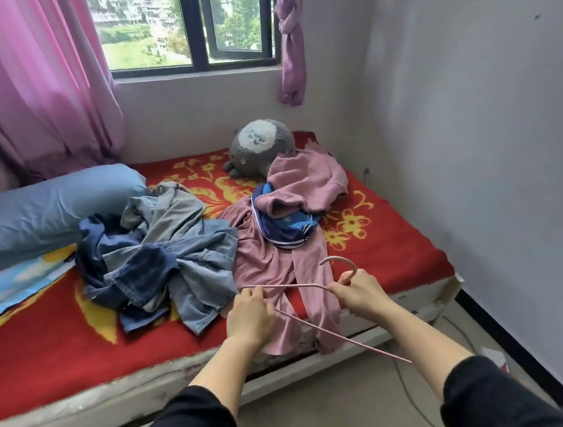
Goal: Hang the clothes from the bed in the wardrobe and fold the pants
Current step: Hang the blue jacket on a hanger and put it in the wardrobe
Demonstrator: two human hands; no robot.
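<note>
The person is standing at the side of the bed and holding a pink hanger in both hands, above the mattress edge.

The left hand is holding the hanger at one shoulder bend. Its grip is clamped on the thin bar, with the fingers curled over it. The right hand is holding the neck just under the hook, and that grip is likewise clamped on the hanger. The hook is arching up and over to the left above the right hand. The lower bar is slanting down from the left hand toward the right forearm.

The clothes are lying on the red flowered blanket:
- Pink pants are lying directly beneath the hands, with the legs draping over the bed edge.
- A heap of denim garments is lying just to the left of the pants and touching them.
- A pink sweater is resting partly on a blue striped garment beyond the pants.
- The sweater's far edge is lying against a grey plush toy.

A blue pillow is lying at the left end of the bed, beside the denim heap. Pink curtains are hanging at the window behind the bed.
</note>
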